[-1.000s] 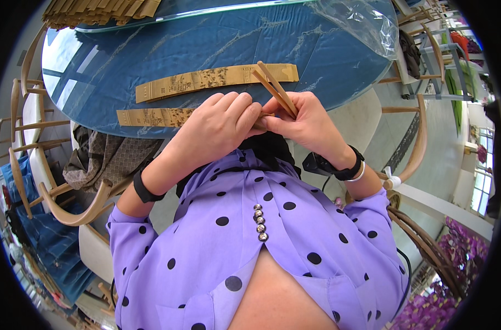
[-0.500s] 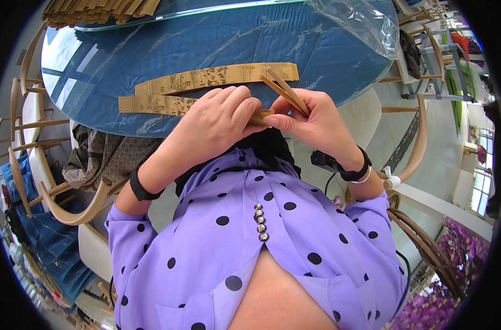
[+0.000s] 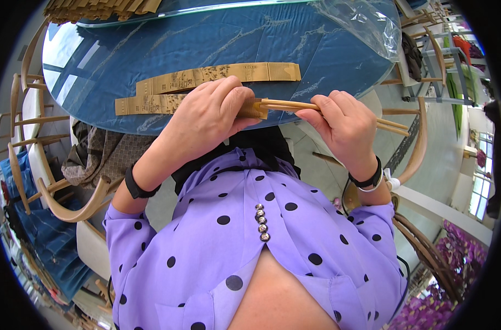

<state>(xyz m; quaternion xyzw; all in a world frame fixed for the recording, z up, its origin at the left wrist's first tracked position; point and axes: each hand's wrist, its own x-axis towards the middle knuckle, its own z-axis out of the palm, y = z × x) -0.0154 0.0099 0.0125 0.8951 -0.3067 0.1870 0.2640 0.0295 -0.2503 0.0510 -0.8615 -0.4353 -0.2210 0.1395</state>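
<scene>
My left hand (image 3: 209, 113) is closed round a brown paper chopstick sleeve (image 3: 256, 110) at the table's near edge. The sleeve's printed far-left part (image 3: 143, 104) seems to be the same piece, running under my hand. In my right hand (image 3: 341, 121) I grip a pair of light wooden chopsticks (image 3: 287, 105), held almost level. Their left ends meet the sleeve's open end; whether they are inside it I cannot tell. The other ends stick out past my right hand. A second flat brown sleeve (image 3: 250, 71) lies just beyond on the blue table (image 3: 206, 47).
A heap of brown paper sleeves (image 3: 102, 8) is at the far left. Clear plastic film (image 3: 366, 27) covers the far right of the table. Wooden chairs (image 3: 418, 143) stand on both sides, and a patterned brown cloth (image 3: 104, 157) hangs by the left one.
My right hand has moved right and swung the chopsticks from a steep slant to nearly level, their ends now at the sleeve's mouth. My left hand has shifted slightly left, still holding the sleeve.
</scene>
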